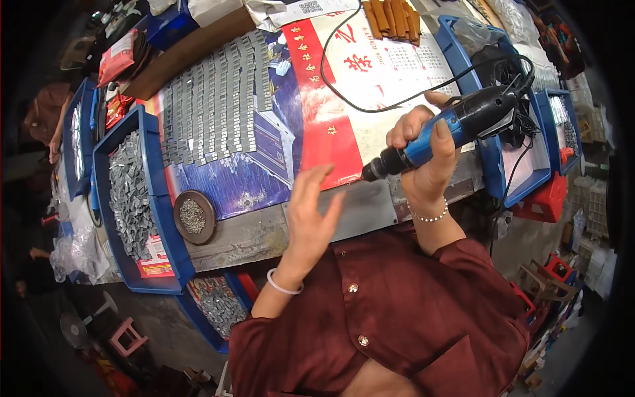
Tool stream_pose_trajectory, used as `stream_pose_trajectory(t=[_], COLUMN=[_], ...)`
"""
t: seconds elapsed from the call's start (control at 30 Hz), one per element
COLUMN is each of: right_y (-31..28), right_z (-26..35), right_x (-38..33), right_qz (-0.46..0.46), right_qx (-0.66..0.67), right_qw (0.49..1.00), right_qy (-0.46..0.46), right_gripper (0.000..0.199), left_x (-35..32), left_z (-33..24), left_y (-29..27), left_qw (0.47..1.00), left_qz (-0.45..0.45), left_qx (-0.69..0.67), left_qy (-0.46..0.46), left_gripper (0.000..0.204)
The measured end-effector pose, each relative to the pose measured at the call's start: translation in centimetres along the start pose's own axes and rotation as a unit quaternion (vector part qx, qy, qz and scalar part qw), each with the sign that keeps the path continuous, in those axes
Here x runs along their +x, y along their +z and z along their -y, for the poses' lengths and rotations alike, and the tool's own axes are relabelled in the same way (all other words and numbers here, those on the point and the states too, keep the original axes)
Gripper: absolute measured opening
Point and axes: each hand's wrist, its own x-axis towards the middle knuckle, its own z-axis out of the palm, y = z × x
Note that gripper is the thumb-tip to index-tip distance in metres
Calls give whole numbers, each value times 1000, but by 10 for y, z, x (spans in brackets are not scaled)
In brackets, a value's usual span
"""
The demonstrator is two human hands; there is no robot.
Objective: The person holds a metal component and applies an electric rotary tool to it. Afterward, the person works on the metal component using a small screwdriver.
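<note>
My right hand (433,169) is wrapped round a blue and black electric screwdriver (423,142), its nose pointing left over the table's near edge. Close to that tip, my left hand (309,215) has its fingers and thumb apart, and no object shows in it. A tiny bit by the tip is too small to make out. Left of my hands, a round brown dish (210,233) holds many small metal screws (192,216). Beyond it, rows of small grey parts (211,99) lie side by side on a printed poster sheet (264,192).
A blue tray (161,182) of loose grey pieces (131,198) stands at left, with another blue bin (241,291) below the table edge. A black cable (370,109) loops across the poster. Brown strips (395,18) lie at the far side. Blue trays (539,173) line the right.
</note>
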Motion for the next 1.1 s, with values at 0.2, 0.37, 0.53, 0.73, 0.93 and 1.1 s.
stream_pose_trajectory(t=[0.2,0.37,0.53,0.73,0.93,1.1], right_y=[4,13,32,11,-25,-59], right_z=[4,2,-4,17,-30,-149], right_x=[-16,-9,24,129,291,407], right_qz=[55,38,108,456,123,92], right_qx=[-7,-4,-128,-312,-252,-466], right_qw=[998,998,978,831,960,880], right_qy=[29,45,127,68,13,-6], right_gripper=[46,46,53,64,47,86], left_x=[-1,22,73,115,119,113], left_z=[-14,-23,-22,-2,-11,-13], left_y=[20,37,17,-19,-41,-38], left_qw=[996,989,996,993,986,982], left_qz=[16,41,72,32,13,25], left_qx=[32,-70,0,-101,-132,-126], left_qy=[77,122,53,-49,-103,-135], left_gripper=[59,74,59,37,28,23])
